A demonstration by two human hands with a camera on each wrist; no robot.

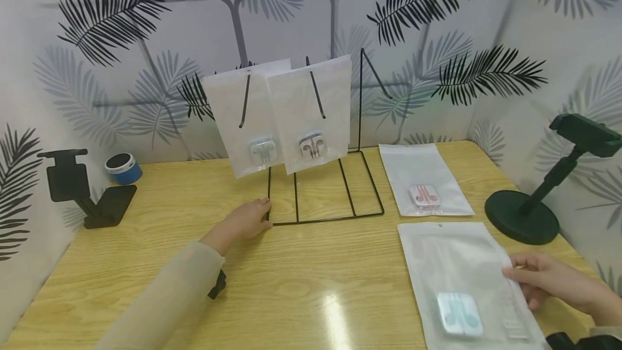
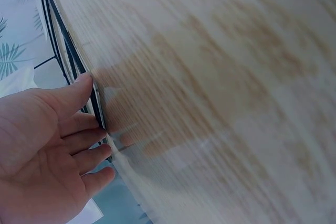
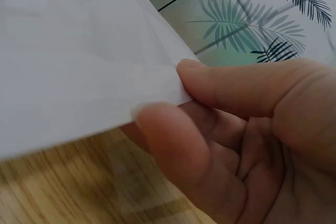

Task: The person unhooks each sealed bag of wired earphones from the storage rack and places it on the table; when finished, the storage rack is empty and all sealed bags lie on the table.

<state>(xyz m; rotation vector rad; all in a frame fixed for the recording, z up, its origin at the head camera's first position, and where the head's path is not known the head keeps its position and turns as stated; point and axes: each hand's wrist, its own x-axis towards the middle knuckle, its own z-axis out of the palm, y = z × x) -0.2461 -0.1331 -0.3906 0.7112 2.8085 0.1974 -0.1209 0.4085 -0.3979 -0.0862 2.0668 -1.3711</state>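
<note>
My left hand (image 1: 247, 219) is at the front left corner of a black wire display rack (image 1: 326, 221); in the left wrist view its thumb and fingers (image 2: 86, 139) hold the rack's wire. Two white zip bags, a left one (image 1: 238, 107) and a right one (image 1: 316, 107), hang from the rack's hooks, each with a boxed pair of earphones showing low down. My right hand (image 1: 551, 282) pinches the right edge of another white zip bag (image 1: 427, 258) between thumb and fingers. Inside that bag is a square case with pale blue earphones (image 1: 459, 313). The right wrist view shows this pinch close up.
Behind the held bag lies another zip bag (image 1: 418, 163) with red earphones. A dark phone stand (image 1: 527, 215) stands at the right, a black stand (image 1: 73, 182) at the left. Beside that is a blue round speaker (image 1: 124, 169). A leaf-patterned wall backs the wooden table (image 1: 301, 285).
</note>
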